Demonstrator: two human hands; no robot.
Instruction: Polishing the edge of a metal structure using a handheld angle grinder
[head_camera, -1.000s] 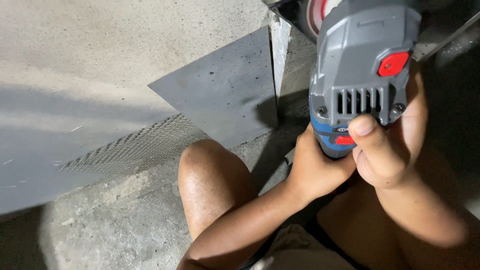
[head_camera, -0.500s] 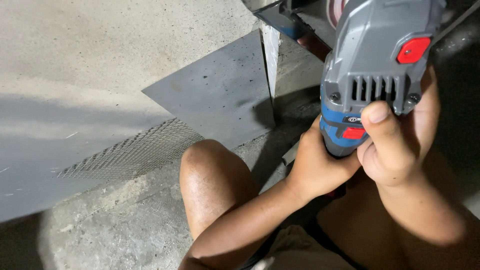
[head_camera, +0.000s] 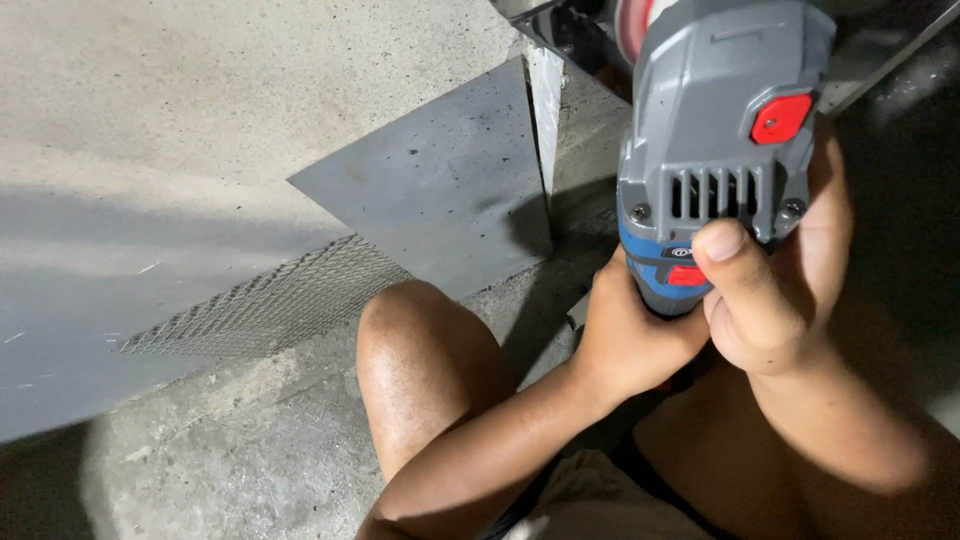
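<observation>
A grey and blue angle grinder with a red button fills the upper right of the head view, its head pointing away from me. My right hand wraps the grinder's body from the right, thumb pressed on its blue rear part. My left hand grips the same tool from below and the left. The disc end at the top is partly cut off by the frame edge. A flat grey metal sheet lies on the concrete just left of the grinder.
My bare knee is bent below the metal sheet. A strip of fine metal mesh lies on the concrete floor to the left. A thin upright metal edge stands beside the sheet. Dark shadow covers the far right.
The grinder and both hands have shifted slightly right and up in view over the last second. Both hands have kept their hold on it.
</observation>
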